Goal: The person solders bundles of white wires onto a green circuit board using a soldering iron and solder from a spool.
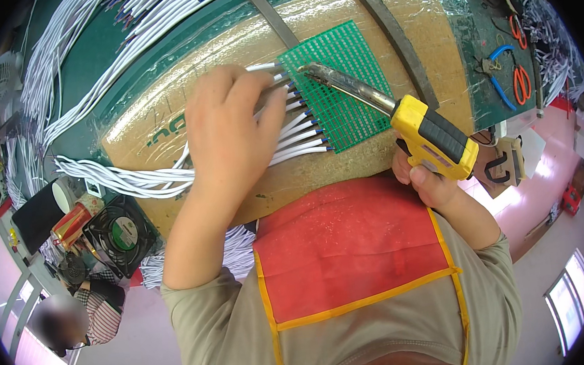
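My left hand (229, 129) reaches over the row of white cables (295, 141), with finger and thumb closed on one cable near the board's left edge; its grip is partly hidden by the hand. The cables' dark-tipped ends meet the left side of a green perforated circuit board (346, 89), which lies tilted on the brown work surface. In my right hand (432, 182) is a yellow and black soldering gun (432, 134). Its metal tip points left, at or just above the board's upper left part; I cannot tell whether it touches.
Two metal bars (390, 34) cross the brown board (424, 35) behind the circuit board. Bundles of white cables (137, 40) lie at the far left. Blue-handled pliers (500, 77) and orange-handled scissors (521, 82) lie at right. A black fan (121, 234) stands left; another person (96, 311) sits beyond.
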Tool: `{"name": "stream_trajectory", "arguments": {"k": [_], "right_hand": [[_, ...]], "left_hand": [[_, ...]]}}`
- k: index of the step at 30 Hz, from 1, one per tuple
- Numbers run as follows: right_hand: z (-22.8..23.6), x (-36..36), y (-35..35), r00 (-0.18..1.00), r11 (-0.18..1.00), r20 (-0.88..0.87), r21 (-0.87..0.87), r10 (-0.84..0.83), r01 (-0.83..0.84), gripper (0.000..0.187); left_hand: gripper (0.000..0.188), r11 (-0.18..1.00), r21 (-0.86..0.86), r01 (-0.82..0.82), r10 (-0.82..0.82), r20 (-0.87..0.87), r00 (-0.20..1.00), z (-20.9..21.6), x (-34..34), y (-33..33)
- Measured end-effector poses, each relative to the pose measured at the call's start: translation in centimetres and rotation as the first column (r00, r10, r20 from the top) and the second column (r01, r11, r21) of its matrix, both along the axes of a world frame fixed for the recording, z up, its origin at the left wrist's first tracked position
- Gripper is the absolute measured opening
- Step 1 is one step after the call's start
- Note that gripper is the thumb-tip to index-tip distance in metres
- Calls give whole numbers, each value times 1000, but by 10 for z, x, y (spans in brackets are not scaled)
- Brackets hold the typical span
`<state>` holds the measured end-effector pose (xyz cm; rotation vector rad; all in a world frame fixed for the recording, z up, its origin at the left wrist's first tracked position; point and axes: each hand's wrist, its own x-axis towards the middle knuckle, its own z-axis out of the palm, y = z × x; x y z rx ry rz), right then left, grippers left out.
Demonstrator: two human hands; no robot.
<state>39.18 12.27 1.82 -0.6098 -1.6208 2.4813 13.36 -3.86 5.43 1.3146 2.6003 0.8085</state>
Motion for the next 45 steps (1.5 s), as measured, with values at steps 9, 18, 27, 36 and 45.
{"name": "stream_trajectory", "arguments": {"k": [9,18,27,36,45], "right_hand": [[3,2,-1,999,999,43,31,9,-10,22],[-2,5,-2,999,999,49,39,0,-2,28],[-6,5,-4,997,996,78,91,7,-14,38],[-11,14,0,998,996,39,69,48,-50,35],[-8,6,-5,998,999,20,4,-53,53,52]], "left_hand": [[12,993,-58,100,-100,-1,995,-5,-2,-6],[9,987,-32,159,-159,2,987,-4,-8,-1],[7,989,26,148,-149,10,989,-6,-8,0],[7,987,29,157,-158,17,987,-5,-8,-1],[8,988,24,151,-152,23,988,-4,-9,0]]}}
